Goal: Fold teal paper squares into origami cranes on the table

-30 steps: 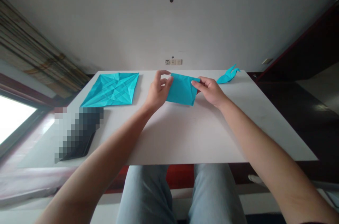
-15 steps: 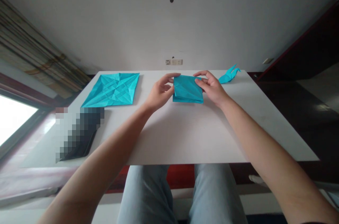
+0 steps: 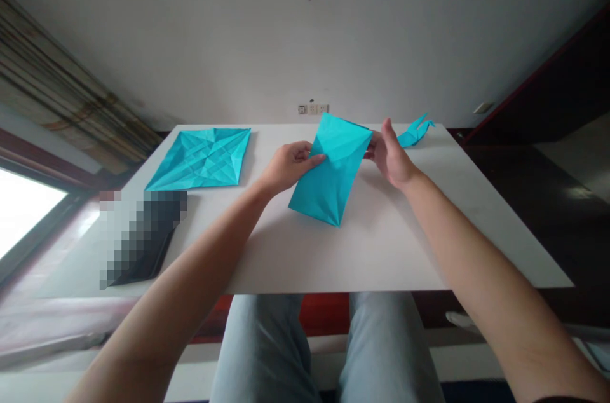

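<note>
A turquoise sheet of folded paper (image 3: 331,171), now a tall rectangle with crease lines, is held tilted above the table. My left hand (image 3: 291,164) pinches its left edge, thumb on the front face and fingers behind. At the paper's upper right edge is my right hand (image 3: 391,152), its thumb raised away from the sheet. The right fingers pass partly behind the paper, so their tips are hidden. Just beyond that hand, a folded turquoise paper crane (image 3: 414,133) rests near the table's far edge.
Flat on the white table (image 3: 381,250) at the left lies a creased turquoise paper sheet (image 3: 203,158). Nearer me stands a dark, partly pixelated device (image 3: 147,238). Behind the table rises a wall with sockets (image 3: 312,109); a curtain (image 3: 61,66) hangs at the left.
The folded paper went from a small square to a longer rectangle, opened downward and tilted. My left thumb moved onto its face. My right thumb lifted off the paper.
</note>
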Demonstrator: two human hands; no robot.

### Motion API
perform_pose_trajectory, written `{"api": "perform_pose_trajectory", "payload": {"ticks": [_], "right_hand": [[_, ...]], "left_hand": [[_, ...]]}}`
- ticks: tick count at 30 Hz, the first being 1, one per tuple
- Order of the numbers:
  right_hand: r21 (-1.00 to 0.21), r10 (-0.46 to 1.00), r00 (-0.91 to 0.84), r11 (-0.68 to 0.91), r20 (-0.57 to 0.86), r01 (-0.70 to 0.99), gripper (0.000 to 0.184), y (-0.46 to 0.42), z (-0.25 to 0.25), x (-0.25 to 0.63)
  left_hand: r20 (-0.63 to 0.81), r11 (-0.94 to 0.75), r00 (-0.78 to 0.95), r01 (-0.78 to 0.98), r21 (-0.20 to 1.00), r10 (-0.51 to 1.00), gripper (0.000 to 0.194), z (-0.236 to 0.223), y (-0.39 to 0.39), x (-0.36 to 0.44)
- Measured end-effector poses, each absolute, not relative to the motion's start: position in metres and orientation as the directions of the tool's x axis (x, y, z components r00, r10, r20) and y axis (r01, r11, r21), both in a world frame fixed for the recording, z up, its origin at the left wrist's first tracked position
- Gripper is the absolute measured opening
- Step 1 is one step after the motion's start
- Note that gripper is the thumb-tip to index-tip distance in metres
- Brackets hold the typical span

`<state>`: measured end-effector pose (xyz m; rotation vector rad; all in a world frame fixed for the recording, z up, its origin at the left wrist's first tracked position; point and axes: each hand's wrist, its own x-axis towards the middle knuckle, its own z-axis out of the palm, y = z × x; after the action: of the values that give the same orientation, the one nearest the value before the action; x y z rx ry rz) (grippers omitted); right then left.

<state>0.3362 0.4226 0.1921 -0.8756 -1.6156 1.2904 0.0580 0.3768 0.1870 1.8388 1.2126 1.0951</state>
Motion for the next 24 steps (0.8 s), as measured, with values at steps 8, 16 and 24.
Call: {"api": "perform_pose_trajectory", "payload": {"ticks": [8,16,24], "right_hand": [[-0.989,0.919,-0.386,0.124,0.084,0.078,0.076,0.413,0.211,0.346],[-0.969,0.917,-0.397,0.126,0.033,0.211,0.070,0.419,0.201,0.350],[-0.973,0.948,-0.294,0.175,0.126,0.148,0.056,0.433,0.190,0.352]], "left_hand": [[0.163,-0.349,0.355,0.559,0.753,0.921,0.058,0.191,0.374,0.055],[0.173,-0.350,0.354,0.532,0.771,0.919,0.065,0.193,0.375,0.051],[0.102,-0.188,0.241,0.367,0.911,0.965,0.058,0.182,0.388,0.038]]}}
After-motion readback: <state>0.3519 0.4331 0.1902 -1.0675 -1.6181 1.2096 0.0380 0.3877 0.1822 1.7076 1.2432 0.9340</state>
